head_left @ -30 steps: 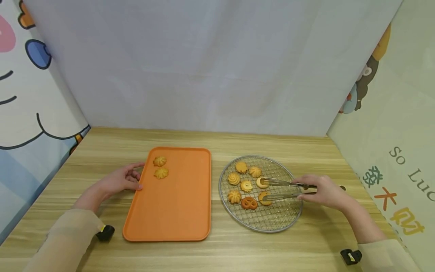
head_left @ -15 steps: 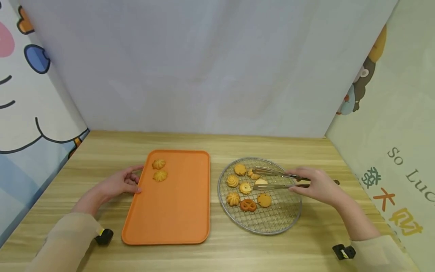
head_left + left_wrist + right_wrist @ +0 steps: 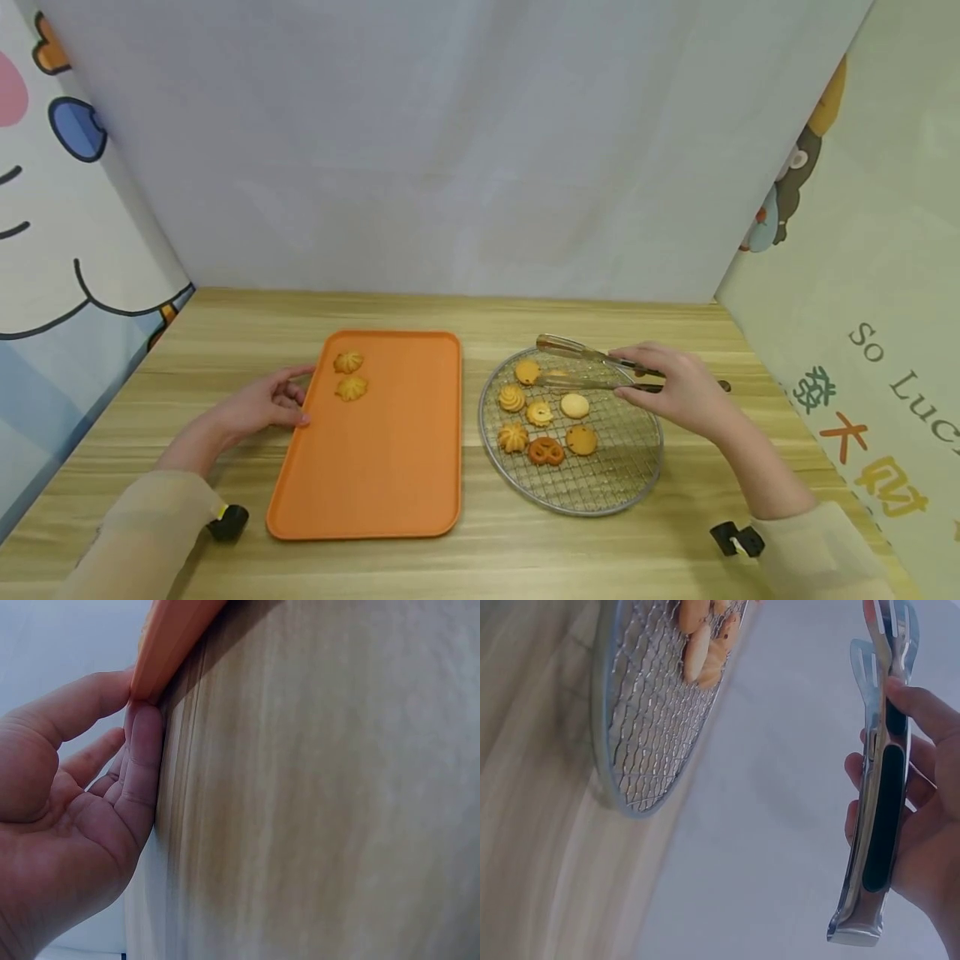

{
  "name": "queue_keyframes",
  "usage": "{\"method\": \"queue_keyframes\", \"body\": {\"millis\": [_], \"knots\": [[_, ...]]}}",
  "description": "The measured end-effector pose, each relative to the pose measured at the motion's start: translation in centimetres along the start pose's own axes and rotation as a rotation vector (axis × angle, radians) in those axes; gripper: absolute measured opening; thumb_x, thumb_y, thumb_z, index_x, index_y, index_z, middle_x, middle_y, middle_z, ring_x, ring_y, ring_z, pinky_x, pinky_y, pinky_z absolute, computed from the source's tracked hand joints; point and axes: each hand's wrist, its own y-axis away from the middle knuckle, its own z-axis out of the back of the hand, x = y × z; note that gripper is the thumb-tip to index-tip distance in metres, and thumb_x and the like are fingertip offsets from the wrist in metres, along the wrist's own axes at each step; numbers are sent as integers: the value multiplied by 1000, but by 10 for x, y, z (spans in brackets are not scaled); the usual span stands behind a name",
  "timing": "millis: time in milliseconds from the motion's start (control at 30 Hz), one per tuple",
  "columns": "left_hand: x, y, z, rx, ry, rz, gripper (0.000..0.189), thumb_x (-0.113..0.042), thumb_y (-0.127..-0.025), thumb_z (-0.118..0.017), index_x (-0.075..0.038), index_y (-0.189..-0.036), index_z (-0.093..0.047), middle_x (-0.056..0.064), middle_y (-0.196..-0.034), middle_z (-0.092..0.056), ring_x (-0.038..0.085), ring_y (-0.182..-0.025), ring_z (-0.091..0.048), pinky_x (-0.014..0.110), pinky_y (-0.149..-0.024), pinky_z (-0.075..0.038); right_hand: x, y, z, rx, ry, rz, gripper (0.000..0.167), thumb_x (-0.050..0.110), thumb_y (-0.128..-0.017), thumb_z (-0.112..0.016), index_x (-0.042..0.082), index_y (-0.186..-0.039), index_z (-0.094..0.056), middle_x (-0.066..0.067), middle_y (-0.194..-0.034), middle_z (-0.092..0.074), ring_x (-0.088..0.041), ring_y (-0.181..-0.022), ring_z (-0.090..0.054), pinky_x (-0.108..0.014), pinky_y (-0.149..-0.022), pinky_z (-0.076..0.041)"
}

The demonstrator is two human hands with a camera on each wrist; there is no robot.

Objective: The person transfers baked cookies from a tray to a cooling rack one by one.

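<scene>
My left hand (image 3: 258, 404) pinches the left rim of an orange tray (image 3: 375, 467), thumb on top and fingers against its side in the left wrist view. Two ridged cookies (image 3: 350, 388) lie at the tray's back left. Metal tongs (image 3: 577, 346) with dark grip pads are held in my right hand (image 3: 678, 387). Their arms are spread, nothing is seen between them, and they hover above the back of a round wire rack (image 3: 600, 487). Several cookies lie on the rack, among them a pretzel-shaped one (image 3: 546, 452) and a pale round one (image 3: 574, 406). One back cookie is partly hidden by the tongs.
The tray and rack stand side by side on a wood-grain table (image 3: 225, 567), a narrow strip of table between them. A pale cloth wall (image 3: 450, 167) closes off the back, and printed panels (image 3: 862, 333) stand at both sides.
My right hand has moved the tongs up and away from over the pale round and speckled cookies, toward the rack's back. The left hand keeps its place at the tray; the view shifts slightly.
</scene>
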Motion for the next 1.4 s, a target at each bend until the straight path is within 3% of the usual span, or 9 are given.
{"method": "queue_keyframes", "body": {"millis": [633,867,1100,1400], "knots": [[-3,0,0,-5,-19,-6,90,-10,-82,-72,0,-150,-13,17,-105,-45,17,-81,-55,28,-76,-47,31,-35,3,-60,-28,-2,46,21,-76,-79,10,-119,-66,-10,-112,-67,-28,-94,-65,-45,-75,-51],[-4,-2,0,-1,-27,-1,90,-12,-83,-72,-1,-150,-13,17,-106,-45,17,-82,-55,28,-77,-46,43,-48,4,-69,-42,47,48,23,-74,-81,12,-118,-67,-7,-112,-68,-18,-80,-64,-36,-66,-50],[-3,-2,-1,2,-21,-1,91,-11,-83,-72,-1,-150,-13,16,-105,-45,17,-82,-55,28,-77,-47,53,-62,1,-62,-36,101,48,28,-75,-80,13,-119,-66,-5,-112,-68,-14,-77,-63,-36,-72,-51],[1,-1,-1,0,-17,-2,91,-11,-82,-73,-1,-150,-13,16,-105,-45,17,-84,-56,27,-77,-48,66,-76,-8,-59,-92,132,45,28,-78,-78,13,-118,-67,-4,-111,-68,-13,-77,-61,-30,-64,-49]]}}
